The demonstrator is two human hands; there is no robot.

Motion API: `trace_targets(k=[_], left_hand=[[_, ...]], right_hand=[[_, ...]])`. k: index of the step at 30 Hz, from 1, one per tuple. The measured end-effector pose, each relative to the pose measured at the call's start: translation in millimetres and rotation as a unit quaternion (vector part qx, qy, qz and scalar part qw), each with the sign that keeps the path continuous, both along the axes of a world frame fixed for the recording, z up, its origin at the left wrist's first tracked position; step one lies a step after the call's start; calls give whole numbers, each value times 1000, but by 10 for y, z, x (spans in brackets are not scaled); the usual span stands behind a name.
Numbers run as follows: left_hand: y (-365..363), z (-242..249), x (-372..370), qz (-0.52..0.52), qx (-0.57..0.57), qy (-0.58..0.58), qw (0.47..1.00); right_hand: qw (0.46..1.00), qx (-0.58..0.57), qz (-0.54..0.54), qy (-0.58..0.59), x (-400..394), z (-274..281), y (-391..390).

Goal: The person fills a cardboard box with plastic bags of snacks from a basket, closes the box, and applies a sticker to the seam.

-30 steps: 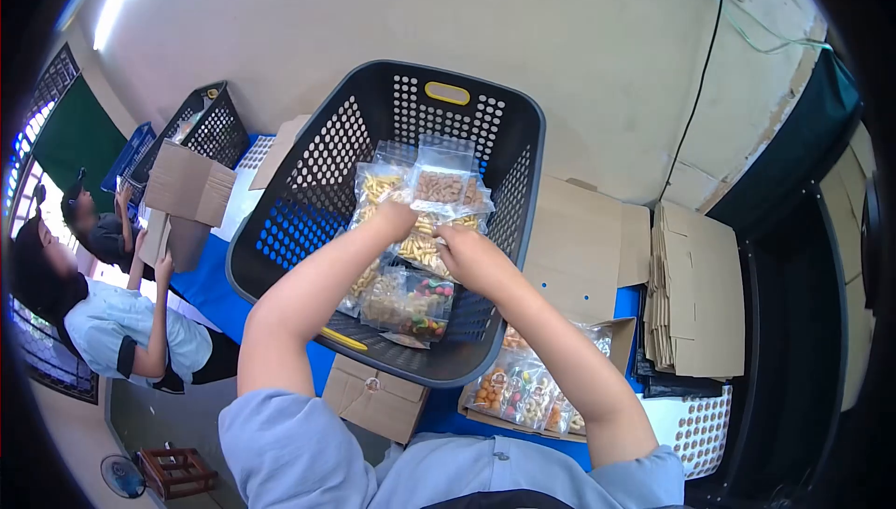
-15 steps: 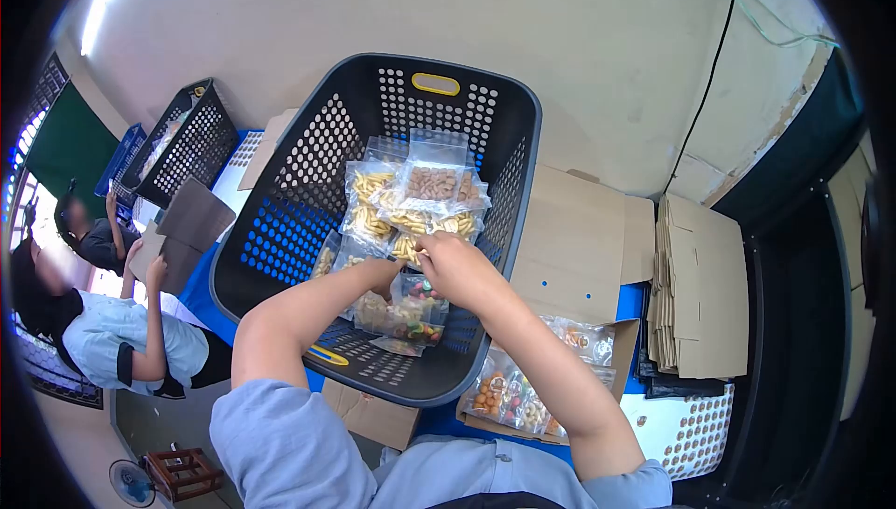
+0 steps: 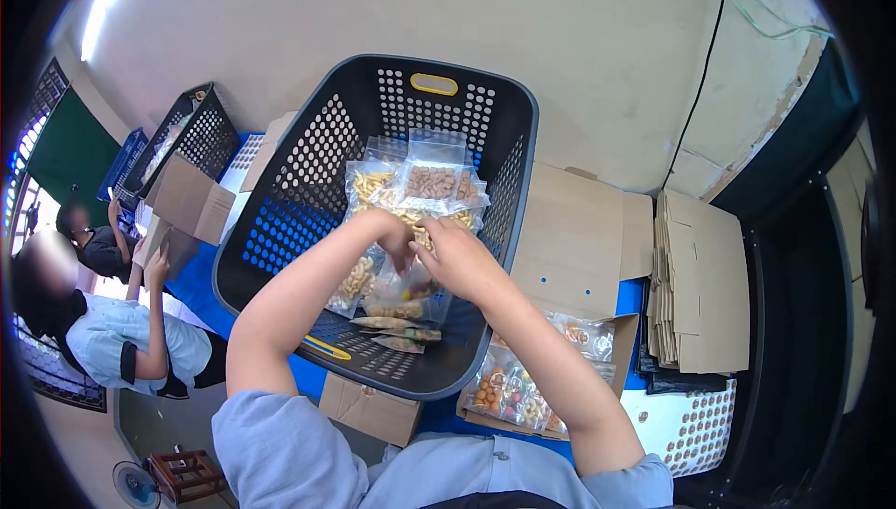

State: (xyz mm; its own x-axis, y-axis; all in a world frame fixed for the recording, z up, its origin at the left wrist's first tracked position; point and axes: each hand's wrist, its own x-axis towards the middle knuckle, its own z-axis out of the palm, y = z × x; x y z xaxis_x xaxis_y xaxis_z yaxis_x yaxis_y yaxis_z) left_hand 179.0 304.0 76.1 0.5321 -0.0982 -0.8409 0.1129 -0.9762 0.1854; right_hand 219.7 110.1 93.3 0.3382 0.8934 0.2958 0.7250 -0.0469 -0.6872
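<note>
A large black perforated basket (image 3: 373, 376) with yellow handles holds clear bags of snacks. Inside it, bags of yellow snack pieces (image 3: 370, 184) lie behind my hands, with a bag of brown pieces (image 3: 431, 181) on top. My left hand (image 3: 385, 234) reaches in with its fingers bent down over the bags; what its fingertips hold is hidden. Beside it, my right hand (image 3: 454, 252) has its fingers curled close to the left one, above the bags, and its grip is unclear. Below both hands are bags with mixed colourful pieces (image 3: 411, 308).
An open carton (image 3: 625, 352) of snack bags stands right of the basket, near stacked flat cardboard (image 3: 689, 285) and a sticker sheet (image 3: 700, 420). At the left, a person in a light blue shirt (image 3: 121, 336) handles a carton (image 3: 187, 201); another person and black basket (image 3: 201, 136) are behind.
My left hand has moved up toward my right hand. The colourful bags below have shifted, several now lying more edge-on. The co-worker's carton has been raised and turned.
</note>
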Motion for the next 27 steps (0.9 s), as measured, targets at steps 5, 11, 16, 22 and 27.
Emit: trace_targets(k=[5,11,16,22,27], left_hand=[[-20,1014,-147,89,-22,-139,986],[-422,1603,-755,132,54,-449,882],[-1147,1611,-1186,252,201,-651,687],[-1931,1114,-1362,318,-104,-680,653],[-2204,844,-1550,417,-419,-631,503]], right_hand=[[999,-32,10,-21,19,122,-87],[996,80,-39,-32,40,148,-111],[927,349,-134,1,-122,474,-182],[934,357,1,23,-691,508,-746],[955,282,31,-87,-912,517,-1449]])
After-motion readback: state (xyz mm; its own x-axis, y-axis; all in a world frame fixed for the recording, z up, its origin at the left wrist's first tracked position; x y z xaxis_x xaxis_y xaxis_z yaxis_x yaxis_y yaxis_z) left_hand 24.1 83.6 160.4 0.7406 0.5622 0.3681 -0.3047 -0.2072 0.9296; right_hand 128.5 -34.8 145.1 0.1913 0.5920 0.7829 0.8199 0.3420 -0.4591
